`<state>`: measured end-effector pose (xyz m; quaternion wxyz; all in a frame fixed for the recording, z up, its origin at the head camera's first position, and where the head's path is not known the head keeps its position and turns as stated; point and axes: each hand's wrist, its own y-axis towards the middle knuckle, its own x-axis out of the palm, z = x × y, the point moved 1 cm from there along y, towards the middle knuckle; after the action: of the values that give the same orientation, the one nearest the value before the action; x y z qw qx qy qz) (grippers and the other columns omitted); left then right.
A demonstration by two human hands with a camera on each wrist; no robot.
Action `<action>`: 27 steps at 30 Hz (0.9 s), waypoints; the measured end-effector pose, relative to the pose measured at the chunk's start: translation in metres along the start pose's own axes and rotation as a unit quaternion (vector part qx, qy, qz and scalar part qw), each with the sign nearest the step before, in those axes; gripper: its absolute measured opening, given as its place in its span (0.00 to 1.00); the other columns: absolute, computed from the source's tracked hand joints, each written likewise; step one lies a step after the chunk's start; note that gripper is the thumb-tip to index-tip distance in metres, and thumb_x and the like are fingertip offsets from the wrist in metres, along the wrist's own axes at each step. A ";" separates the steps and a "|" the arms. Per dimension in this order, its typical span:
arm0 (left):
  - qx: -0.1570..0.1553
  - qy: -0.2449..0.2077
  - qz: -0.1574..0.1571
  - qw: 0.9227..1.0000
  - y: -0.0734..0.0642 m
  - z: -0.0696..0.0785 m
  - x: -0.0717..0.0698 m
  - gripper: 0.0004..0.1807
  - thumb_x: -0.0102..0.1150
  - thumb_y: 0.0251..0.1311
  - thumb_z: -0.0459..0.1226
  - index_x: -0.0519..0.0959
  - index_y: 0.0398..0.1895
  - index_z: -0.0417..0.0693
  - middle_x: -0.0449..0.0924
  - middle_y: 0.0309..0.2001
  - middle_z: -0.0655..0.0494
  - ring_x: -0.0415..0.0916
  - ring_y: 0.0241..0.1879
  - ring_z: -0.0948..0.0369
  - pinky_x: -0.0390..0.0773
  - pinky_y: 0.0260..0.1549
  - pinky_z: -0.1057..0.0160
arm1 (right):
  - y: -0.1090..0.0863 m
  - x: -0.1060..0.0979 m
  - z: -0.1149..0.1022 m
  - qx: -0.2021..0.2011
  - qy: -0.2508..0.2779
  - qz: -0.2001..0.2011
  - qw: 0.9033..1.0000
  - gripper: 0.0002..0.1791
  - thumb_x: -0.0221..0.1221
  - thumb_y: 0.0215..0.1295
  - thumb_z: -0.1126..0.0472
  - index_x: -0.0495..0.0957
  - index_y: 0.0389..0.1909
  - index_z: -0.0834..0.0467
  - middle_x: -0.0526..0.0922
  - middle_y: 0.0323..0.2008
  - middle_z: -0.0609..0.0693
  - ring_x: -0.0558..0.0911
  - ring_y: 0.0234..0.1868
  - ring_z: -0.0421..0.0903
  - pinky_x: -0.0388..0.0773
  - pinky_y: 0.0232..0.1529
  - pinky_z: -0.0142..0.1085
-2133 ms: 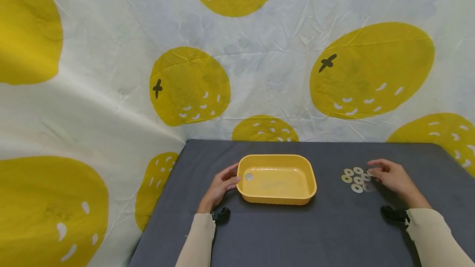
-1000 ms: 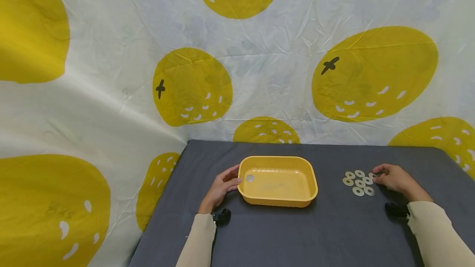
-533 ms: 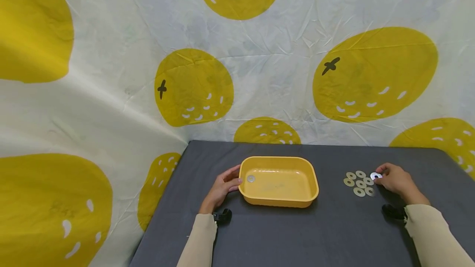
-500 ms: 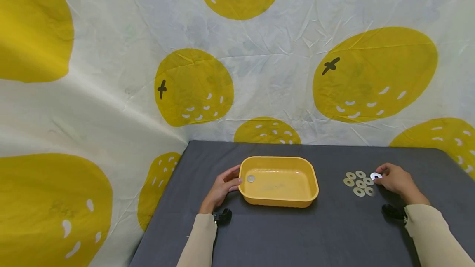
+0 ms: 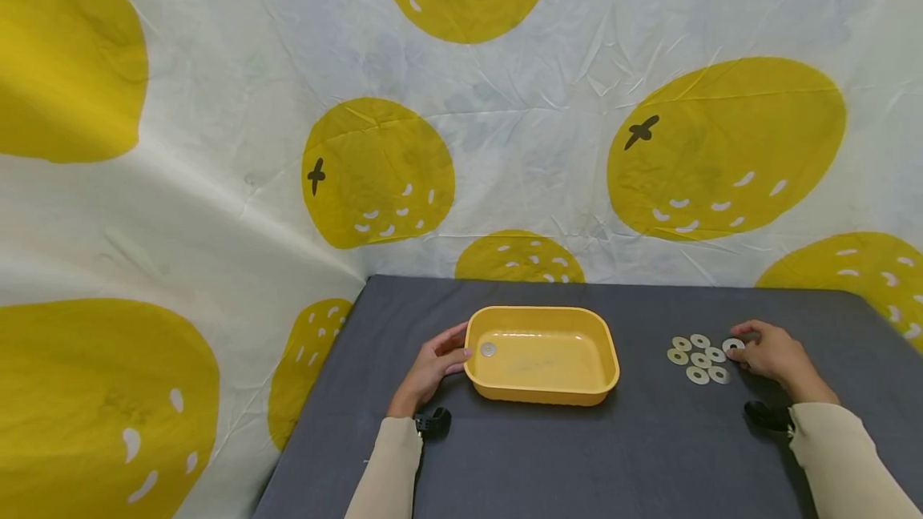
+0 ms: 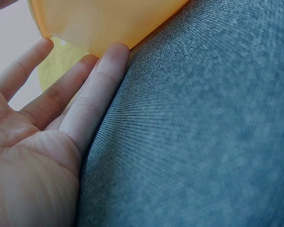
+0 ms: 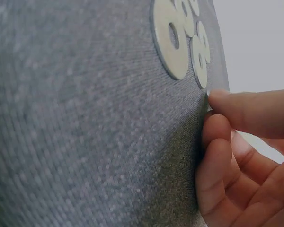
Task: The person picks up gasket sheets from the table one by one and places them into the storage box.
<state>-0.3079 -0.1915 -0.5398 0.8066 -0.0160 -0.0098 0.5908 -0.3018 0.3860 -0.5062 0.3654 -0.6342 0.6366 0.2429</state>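
Observation:
In the head view, my right hand (image 5: 770,355) pinches the edge of a metal washer (image 5: 732,348) between thumb and fingers, just right of several more flat washers (image 5: 700,360). The right wrist view shows only a sliver of that washer at the fingertips (image 7: 217,100). At the left end of a yellow tray (image 5: 542,395) is my left hand (image 5: 429,367), thumb tip at the rim. Its fingers (image 6: 87,101) stretch out straight, tips against the tray's outer wall in the left wrist view. A grey disc (image 5: 488,349) lies inside the tray, near its left end.
A dark grey cloth covers the table (image 5: 548,463). Behind it and to the left hangs a pale curtain (image 5: 519,158) printed with yellow fruit. The table's back edge runs just beyond the tray and the washers.
My right hand has drawn one washer slightly right, away from the others; half a second ago it glinted brightly, now it looks duller. My left hand has stayed at the tray.

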 end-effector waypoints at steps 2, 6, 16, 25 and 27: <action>0.002 0.000 0.000 1.000 0.000 -0.001 0.000 0.34 0.67 0.67 0.40 0.68 0.76 0.55 0.74 0.69 0.43 0.80 0.60 0.56 0.84 0.56 0.58 | -0.001 0.001 0.001 0.000 0.014 -0.004 1.000 0.28 0.62 0.67 0.60 0.69 0.61 0.75 0.82 0.27 0.51 0.78 0.28 0.46 0.73 0.29 0.37; 0.001 -0.001 0.000 1.000 0.000 -0.001 0.000 0.35 0.67 0.67 0.40 0.68 0.76 0.54 0.74 0.68 0.42 0.80 0.60 0.56 0.84 0.56 0.58 | -0.003 0.002 0.003 0.001 0.036 -0.005 0.999 0.27 0.60 0.69 0.61 0.71 0.62 0.75 0.83 0.29 0.52 0.80 0.30 0.46 0.76 0.28 0.37; 0.003 0.003 0.001 1.000 0.001 0.000 0.000 0.35 0.66 0.67 0.40 0.68 0.76 0.53 0.75 0.67 0.42 0.81 0.59 0.55 0.85 0.55 0.58 | -0.005 0.001 0.000 -0.007 0.063 0.023 0.998 0.28 0.64 0.68 0.61 0.69 0.61 0.75 0.86 0.27 0.48 0.83 0.28 0.44 0.81 0.27 0.37; -0.006 0.008 0.007 1.000 0.001 0.001 0.000 0.33 0.67 0.67 0.40 0.69 0.75 0.57 0.75 0.67 0.44 0.80 0.60 0.54 0.84 0.56 0.57 | -0.007 -0.005 -0.019 -0.031 0.046 0.032 0.998 0.31 0.67 0.63 0.62 0.68 0.61 0.74 0.85 0.33 0.58 0.83 0.29 0.45 0.77 0.27 0.35; -0.008 0.006 0.008 1.000 0.000 0.002 0.001 0.34 0.67 0.66 0.41 0.70 0.75 0.58 0.75 0.67 0.45 0.80 0.60 0.55 0.84 0.56 0.57 | -0.007 -0.004 -0.023 -0.039 0.047 0.035 0.998 0.31 0.67 0.63 0.63 0.68 0.61 0.74 0.86 0.34 0.59 0.85 0.29 0.46 0.77 0.27 0.35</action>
<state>-0.3081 -0.1908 -0.5382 0.8018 -0.0261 -0.0101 0.5969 -0.2988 0.3700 -0.4878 0.3016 -0.6362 0.6647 0.2500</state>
